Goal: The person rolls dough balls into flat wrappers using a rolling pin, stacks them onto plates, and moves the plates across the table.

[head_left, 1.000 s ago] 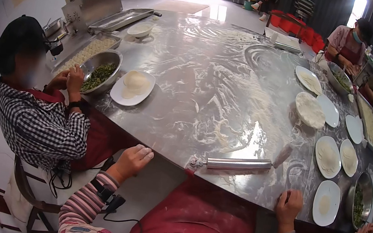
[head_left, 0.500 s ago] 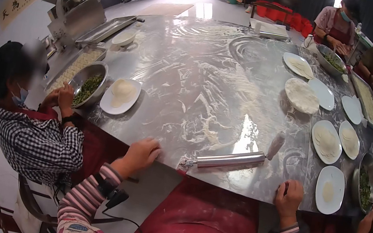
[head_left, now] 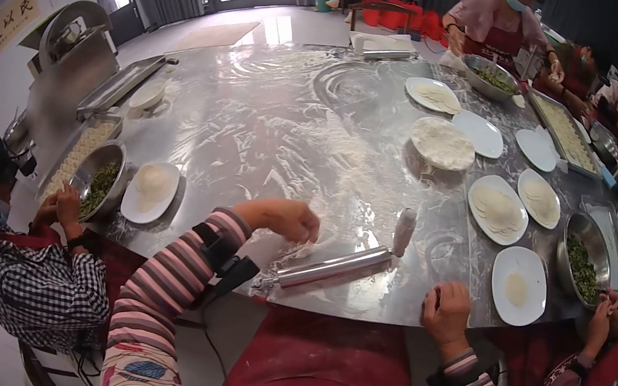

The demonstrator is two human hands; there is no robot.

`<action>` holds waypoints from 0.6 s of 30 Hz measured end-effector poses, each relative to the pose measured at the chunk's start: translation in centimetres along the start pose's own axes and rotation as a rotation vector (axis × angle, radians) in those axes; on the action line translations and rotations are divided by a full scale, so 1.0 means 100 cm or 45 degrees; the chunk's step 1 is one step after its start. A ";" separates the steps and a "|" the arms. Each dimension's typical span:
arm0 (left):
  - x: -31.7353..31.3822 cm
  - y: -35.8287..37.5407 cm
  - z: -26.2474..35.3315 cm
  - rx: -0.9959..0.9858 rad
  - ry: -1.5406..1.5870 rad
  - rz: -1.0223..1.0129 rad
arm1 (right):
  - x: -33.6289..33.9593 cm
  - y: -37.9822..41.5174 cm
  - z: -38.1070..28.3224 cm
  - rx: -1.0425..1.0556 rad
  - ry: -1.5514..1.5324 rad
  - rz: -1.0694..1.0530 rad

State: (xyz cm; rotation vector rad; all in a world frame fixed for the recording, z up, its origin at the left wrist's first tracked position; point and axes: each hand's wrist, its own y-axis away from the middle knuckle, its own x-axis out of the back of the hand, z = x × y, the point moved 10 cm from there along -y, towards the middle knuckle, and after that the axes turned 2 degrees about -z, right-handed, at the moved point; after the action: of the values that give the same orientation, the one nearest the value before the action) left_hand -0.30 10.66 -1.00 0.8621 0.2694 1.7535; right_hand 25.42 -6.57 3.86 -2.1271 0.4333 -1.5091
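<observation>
My left hand (head_left: 294,221) is over the floured tabletop, with its fingers bent down and close together. Whether anything is between them is hidden. Just below and to the right of it lies a metal rolling pin (head_left: 337,267) with a pale handle (head_left: 404,233) at its far end. Neither hand touches the pin. At the table's near edge, my right hand (head_left: 448,307) rests as a loose fist, and nothing shows in it. To its right is a white plate (head_left: 503,300) with a thin round dough wrapper (head_left: 516,288) on it.
The metal table (head_left: 253,134) carries streaks of flour. White plates with stacked wrappers (head_left: 499,210) and a plate of flour (head_left: 443,142) stand to the right. Co-workers sit left and right by bowls of chopped greens (head_left: 99,191) (head_left: 582,266). Trays of dumplings (head_left: 563,132) lie farther off.
My left hand has moved from the near edge inward over the table, toward the rolling pin. My right hand stays at the edge. The whole view has shifted.
</observation>
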 end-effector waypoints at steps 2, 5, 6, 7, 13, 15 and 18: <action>-0.034 0.000 -0.004 0.022 0.085 -0.282 | 0.000 0.001 0.002 -0.017 -0.005 -0.009; 0.004 -0.017 0.006 -0.247 -0.219 0.303 | 0.000 0.002 0.005 -0.033 -0.007 0.001; 0.036 0.005 0.029 -0.462 -0.484 0.881 | 0.000 0.002 0.004 -0.027 -0.021 0.005; 0.049 0.018 0.036 -0.473 -0.462 0.970 | 0.001 0.002 0.004 -0.037 -0.023 -0.013; 0.021 0.071 0.045 -0.446 -0.383 1.300 | 0.004 0.001 0.003 0.009 -0.011 0.018; -0.022 0.099 0.083 -0.677 -0.559 1.343 | 0.002 0.004 0.002 0.001 -0.012 0.012; -0.102 0.102 0.104 -1.017 -0.715 1.002 | 0.001 0.005 0.003 -0.030 0.029 -0.005</action>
State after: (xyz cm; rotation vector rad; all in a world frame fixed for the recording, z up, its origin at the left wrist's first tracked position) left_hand 0.38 -4.69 7.97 0.8482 -1.2076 1.9527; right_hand 25.74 -6.95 3.61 -2.1321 0.4574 -1.5393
